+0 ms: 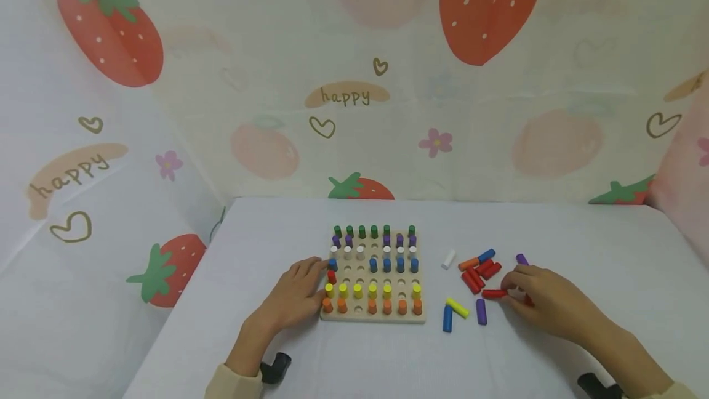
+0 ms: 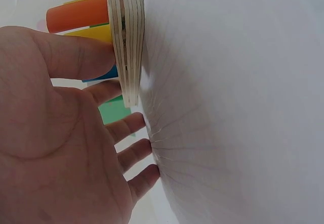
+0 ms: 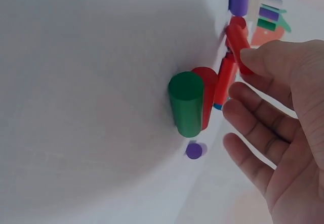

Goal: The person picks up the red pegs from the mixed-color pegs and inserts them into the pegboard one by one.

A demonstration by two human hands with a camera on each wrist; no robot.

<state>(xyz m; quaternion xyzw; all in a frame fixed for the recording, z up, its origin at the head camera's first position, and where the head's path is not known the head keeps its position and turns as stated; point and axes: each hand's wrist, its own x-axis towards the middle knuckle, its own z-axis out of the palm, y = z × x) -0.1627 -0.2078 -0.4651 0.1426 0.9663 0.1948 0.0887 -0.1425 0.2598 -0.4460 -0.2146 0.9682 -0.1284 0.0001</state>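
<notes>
A wooden pegboard (image 1: 382, 318) bears rows of green, purple, white, blue, red, yellow and orange pegs, with several bare holes between them. My left hand (image 1: 296, 294) rests at the board's left edge, thumb and index finger touching its side and the other fingertips on the table, as the left wrist view shows. Between thumb and index finger, my right hand (image 1: 548, 300) pinches a red peg (image 3: 236, 41) low over the table. Its other fingers are spread loosely. Beneath that hand lie a green peg (image 3: 187, 107) and another red peg (image 3: 208, 95) side by side.
Loose pegs lie right of the board: a white peg (image 1: 448, 259), an orange peg (image 1: 468, 263), several red ones, a yellow peg (image 1: 457, 308), a blue peg (image 1: 447, 319) and a purple peg (image 1: 481, 312). A printed cloth (image 1: 410, 103) hangs behind the table.
</notes>
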